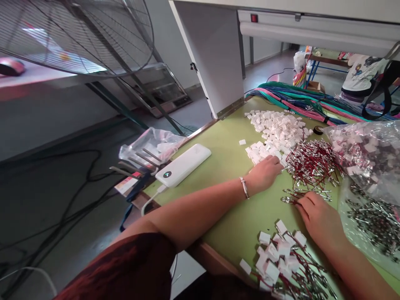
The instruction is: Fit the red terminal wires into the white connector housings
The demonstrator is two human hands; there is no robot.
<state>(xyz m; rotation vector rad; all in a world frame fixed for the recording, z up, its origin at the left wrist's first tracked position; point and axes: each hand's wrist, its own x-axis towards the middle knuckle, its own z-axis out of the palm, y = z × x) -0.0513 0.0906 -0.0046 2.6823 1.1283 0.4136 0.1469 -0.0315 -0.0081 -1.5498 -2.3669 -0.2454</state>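
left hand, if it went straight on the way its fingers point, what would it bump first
The left hand would probably meet the near edge of the white connector pile at its fingertips first, then the red wire pile; its height above the table is unclear.

Soft light on the green tabletop, dim floor at left, stretched edges.

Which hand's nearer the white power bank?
Left. The left hand is right of the white power bank, by the white connector housings; the right hand is farther right, at crimped wires.
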